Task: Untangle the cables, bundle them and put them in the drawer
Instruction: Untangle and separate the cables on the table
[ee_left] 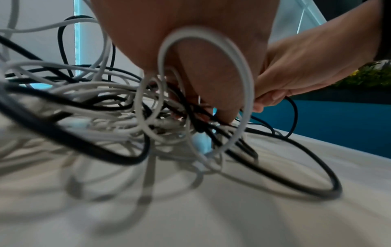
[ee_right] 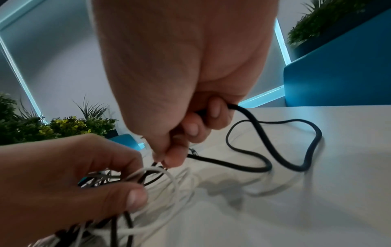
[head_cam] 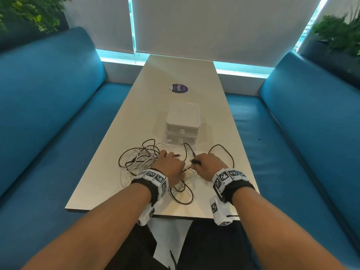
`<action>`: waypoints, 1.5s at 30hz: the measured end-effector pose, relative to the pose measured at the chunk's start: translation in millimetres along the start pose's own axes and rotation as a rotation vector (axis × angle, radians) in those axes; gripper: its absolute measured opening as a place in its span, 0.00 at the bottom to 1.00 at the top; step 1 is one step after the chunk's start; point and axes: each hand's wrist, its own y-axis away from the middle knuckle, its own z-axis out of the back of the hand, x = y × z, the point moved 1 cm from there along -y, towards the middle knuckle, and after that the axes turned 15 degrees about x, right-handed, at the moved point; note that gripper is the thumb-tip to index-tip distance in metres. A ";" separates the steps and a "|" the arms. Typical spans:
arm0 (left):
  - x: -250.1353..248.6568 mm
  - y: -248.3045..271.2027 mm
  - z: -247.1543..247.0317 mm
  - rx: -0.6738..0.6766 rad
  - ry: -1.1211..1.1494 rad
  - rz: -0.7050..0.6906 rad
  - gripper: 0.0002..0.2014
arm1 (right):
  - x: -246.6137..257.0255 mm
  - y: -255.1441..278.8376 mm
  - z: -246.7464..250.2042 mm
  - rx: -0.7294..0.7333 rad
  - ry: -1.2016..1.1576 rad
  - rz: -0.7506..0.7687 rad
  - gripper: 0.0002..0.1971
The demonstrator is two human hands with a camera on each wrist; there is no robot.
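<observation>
Both hands worked low over the pale tabletop [head_cam: 109, 178], close to its near edge. The left hand [head_cam: 171, 168] had its fingers curled into the tangle of cables [head_cam: 140, 158], gripping white and black loops together; in the left wrist view a white cable [ee_left: 232, 55] looped over its palm. The right hand [head_cam: 208, 166], just beside the left, was clenched around a black cable [ee_right: 281, 160], with the plug end [head_cam: 196, 162] sticking out from its fist toward the left hand. From the right hand this black cable ran away to the right in a wide curve and came back on the tabletop, so it had no single long axis. Most of the tangle lay to the left of the left hand and under it, and some black loops reached toward the person, under the left wrist. Beyond both hands, nearly centred between them, stood the white drawer unit [head_cam: 183, 123] with two drawers stacked; both fronts faced the person and looked closed. Farther beyond it a round dark sticker [head_cam: 179, 88] lay on the tabletop, with the writing "ClayG" readable sideways; the smaller text was too small to read.
</observation>
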 end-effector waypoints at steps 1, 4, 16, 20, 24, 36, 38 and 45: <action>-0.1 0.3 1.7 0.023 -0.006 0.007 0.10 | -0.5 0.1 0.8 -0.008 0.001 -0.014 0.12; 0.3 -0.2 6.2 0.054 0.007 0.011 0.08 | 0.2 0.3 4.3 -0.086 0.041 -0.048 0.13; 10.3 -2.2 5.8 0.085 0.049 -0.029 0.06 | 0.0 8.5 4.6 -0.221 0.184 -0.176 0.13; 6.1 -2.4 6.7 -0.003 -0.038 -0.038 0.12 | 12.9 8.2 -2.0 -0.183 0.153 -0.075 0.12; 3.9 -1.9 4.4 -0.068 0.042 -0.042 0.10 | 16.7 5.0 -3.1 -0.081 0.087 -0.016 0.10; 10.8 -3.1 4.9 0.033 0.238 -0.079 0.07 | 10.1 3.7 9.8 -0.117 -0.124 -0.085 0.09; 11.9 -0.2 8.1 0.093 0.265 -0.040 0.14 | 9.7 3.3 12.3 -0.139 -0.141 -0.101 0.09; 8.6 -1.0 12.9 0.150 0.255 0.036 0.20 | 0.2 4.0 17.7 -0.212 -0.201 -0.182 0.10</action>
